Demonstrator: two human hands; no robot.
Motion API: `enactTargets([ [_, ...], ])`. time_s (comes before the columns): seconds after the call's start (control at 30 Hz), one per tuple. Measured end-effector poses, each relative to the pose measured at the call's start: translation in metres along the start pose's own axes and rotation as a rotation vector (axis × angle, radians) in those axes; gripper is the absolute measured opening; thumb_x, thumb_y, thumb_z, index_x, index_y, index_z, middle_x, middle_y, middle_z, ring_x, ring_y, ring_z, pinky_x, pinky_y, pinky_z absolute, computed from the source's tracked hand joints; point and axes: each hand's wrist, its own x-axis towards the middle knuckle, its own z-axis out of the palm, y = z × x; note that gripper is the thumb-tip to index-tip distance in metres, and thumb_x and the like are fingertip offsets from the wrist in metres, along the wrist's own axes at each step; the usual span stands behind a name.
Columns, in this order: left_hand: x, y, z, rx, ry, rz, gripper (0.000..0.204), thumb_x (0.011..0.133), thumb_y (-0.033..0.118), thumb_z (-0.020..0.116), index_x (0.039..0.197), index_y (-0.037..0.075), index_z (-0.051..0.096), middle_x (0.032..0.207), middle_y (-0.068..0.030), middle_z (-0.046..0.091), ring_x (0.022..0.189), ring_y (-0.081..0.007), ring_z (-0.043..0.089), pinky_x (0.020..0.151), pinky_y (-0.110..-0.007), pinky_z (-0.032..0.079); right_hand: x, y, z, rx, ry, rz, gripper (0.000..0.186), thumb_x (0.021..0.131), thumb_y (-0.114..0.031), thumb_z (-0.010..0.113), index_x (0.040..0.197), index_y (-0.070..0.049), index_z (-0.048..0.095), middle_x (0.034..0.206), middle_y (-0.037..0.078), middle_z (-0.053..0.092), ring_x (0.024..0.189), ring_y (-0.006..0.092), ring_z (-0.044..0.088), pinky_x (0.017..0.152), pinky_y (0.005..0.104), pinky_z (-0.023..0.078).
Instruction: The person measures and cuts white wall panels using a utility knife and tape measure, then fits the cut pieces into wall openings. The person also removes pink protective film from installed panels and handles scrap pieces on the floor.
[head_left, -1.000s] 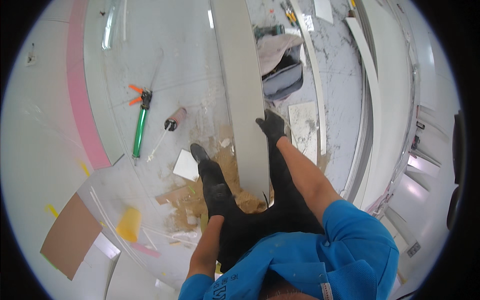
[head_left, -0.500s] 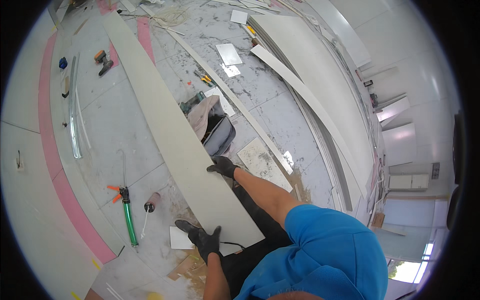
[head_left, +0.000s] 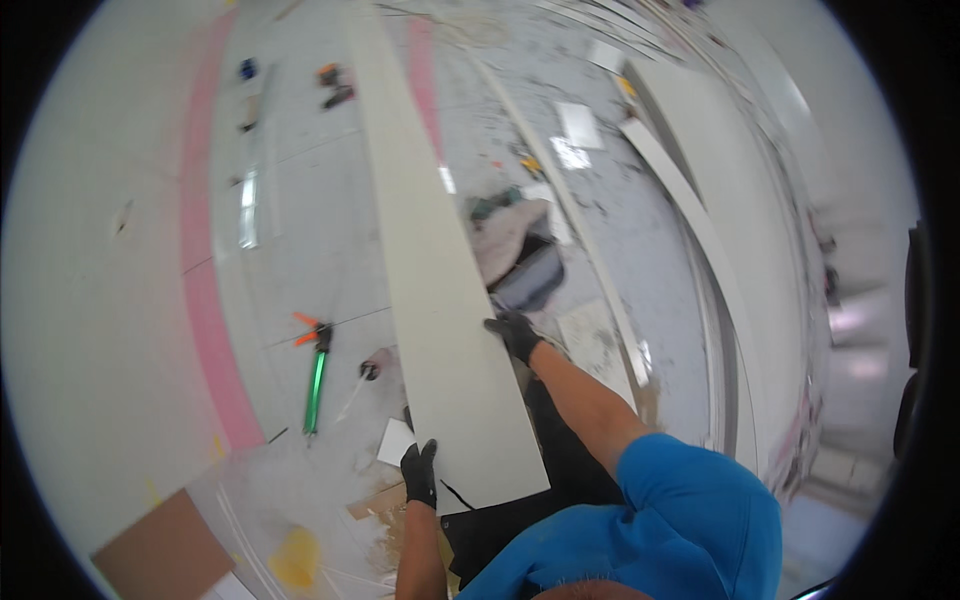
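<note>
My left hand (head_left: 420,470), in a black glove, grips the left edge of a long pale panel (head_left: 435,330) near its close end, which lies over my dark trousers. My right hand (head_left: 512,335), gloved too, is closed on the panel's right edge farther forward. Beside that hand, right of the panel, lies an open grey bag (head_left: 530,280) with tools at its back. Left of the panel are a green caulking gun (head_left: 316,385) with orange handles and a cartridge (head_left: 372,367) with a long nozzle. A white square (head_left: 393,440) sits by my left hand. The picture is blurred.
Stacked long boards (head_left: 720,250) and a thin white strip (head_left: 560,190) lie to the right. Pink strips (head_left: 215,340) run along the left side. A drill (head_left: 335,85), a brown board (head_left: 160,550), scraps (head_left: 580,125) and thin trims are scattered on the floor (head_left: 300,210).
My left hand has risen from beside my leg onto the panel's left edge. The panel's near end sits lower in view, closer to my body. The view has swung right and partly back.
</note>
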Motion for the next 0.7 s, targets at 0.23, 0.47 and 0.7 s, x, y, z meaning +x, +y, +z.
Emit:
enactTargets([
  [0.23, 0.001, 0.083, -0.086, 0.428, 0.048, 0.052, 0.041, 0.081, 0.036, 0.066, 0.092, -0.003, 0.065, 0.081, -0.0142, 0.066, 0.071, -0.0241, 0.061, 0.067, -0.036, 0.048, -0.014, -0.061, 0.078, 0.369, -0.408, 0.134, 0.027, 0.086, -0.020, 0.066, 0.097, 0.003, 0.060, 0.091, 0.010, 0.065, 0.079, 0.0206, 0.064, 0.071, 0.0335, 0.053],
  [0.47, -0.046, 0.118, -0.104, 1.028, 0.330, 0.066, 0.078, 0.070, 0.053, 0.071, 0.121, -0.003, 0.050, 0.117, -0.0230, 0.057, 0.110, -0.0357, 0.054, 0.091, -0.042, 0.045, -0.059, -0.109, 0.126, 0.382, -0.517, 0.163, 0.029, 0.087, -0.017, 0.063, 0.107, 0.003, 0.057, 0.102, 0.014, 0.064, 0.089, 0.0267, 0.065, 0.080, 0.0393, 0.054],
  [0.7, -0.098, 0.189, 0.045, 1.268, 0.099, 0.403, 0.095, 0.071, 0.051, 0.069, 0.139, -0.003, 0.031, 0.138, -0.0247, 0.040, 0.127, -0.0419, 0.039, 0.102, -0.052, 0.035, -0.122, -0.121, 0.138, 0.200, -0.671, 0.198, 0.023, 0.086, -0.019, 0.063, 0.104, -0.004, 0.060, 0.089, 0.008, 0.064, 0.078, 0.0219, 0.064, 0.070, 0.0368, 0.054],
])
